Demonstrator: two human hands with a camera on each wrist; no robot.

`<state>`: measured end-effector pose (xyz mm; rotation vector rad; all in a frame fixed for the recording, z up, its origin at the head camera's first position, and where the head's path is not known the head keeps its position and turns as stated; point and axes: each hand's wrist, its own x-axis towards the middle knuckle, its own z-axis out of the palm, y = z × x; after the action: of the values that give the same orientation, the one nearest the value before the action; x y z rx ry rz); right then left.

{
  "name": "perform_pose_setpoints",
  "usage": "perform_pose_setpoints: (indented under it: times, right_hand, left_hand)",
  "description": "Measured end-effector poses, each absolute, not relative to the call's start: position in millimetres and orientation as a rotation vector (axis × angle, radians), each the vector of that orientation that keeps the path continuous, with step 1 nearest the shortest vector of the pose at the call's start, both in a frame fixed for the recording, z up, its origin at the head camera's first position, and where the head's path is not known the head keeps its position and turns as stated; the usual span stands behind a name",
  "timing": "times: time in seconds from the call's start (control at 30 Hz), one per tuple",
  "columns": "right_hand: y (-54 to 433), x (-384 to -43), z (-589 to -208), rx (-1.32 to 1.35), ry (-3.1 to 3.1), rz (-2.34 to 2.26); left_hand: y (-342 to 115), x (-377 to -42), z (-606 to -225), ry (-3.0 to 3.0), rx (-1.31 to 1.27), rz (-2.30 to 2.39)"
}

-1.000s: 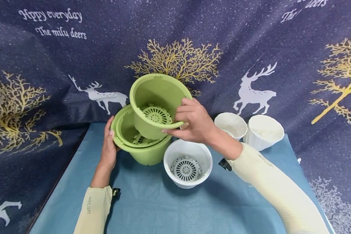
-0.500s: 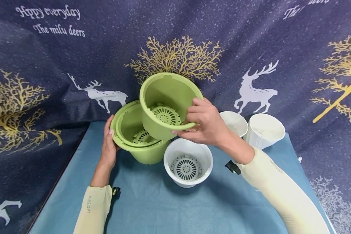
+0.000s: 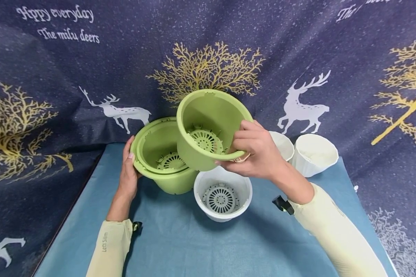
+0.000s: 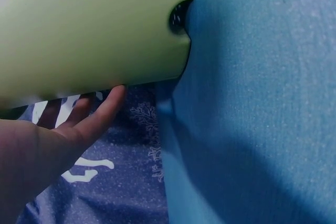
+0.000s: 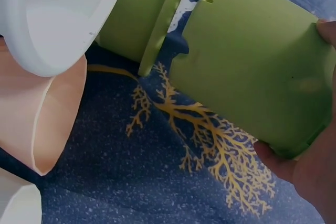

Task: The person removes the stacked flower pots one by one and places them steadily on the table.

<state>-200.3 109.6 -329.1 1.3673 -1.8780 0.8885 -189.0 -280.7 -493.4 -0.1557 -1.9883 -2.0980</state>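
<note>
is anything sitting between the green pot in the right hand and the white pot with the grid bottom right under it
Nothing visible does. The right hand holds the lifted green pot by its rim, tilted, just above and behind the white pot, whose mouth is open with only its own grid inside. The stacked green pots, which the left hand touches, sit off to the side.

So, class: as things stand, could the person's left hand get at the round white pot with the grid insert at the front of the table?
Probably yes. The left hand rests against the green stack, holding nothing, and bare cloth lies between it and the white pot.
</note>
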Motion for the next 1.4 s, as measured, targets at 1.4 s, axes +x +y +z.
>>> perform_pose_setpoints:
  times: [1.4]
  right_hand:
    - [159.0, -143.7, -335.6, 1.221, -1.785, 0.913]
  left_hand:
    - [-279.0, -187.7, -492.1, -1.984, -0.137, -2.111]
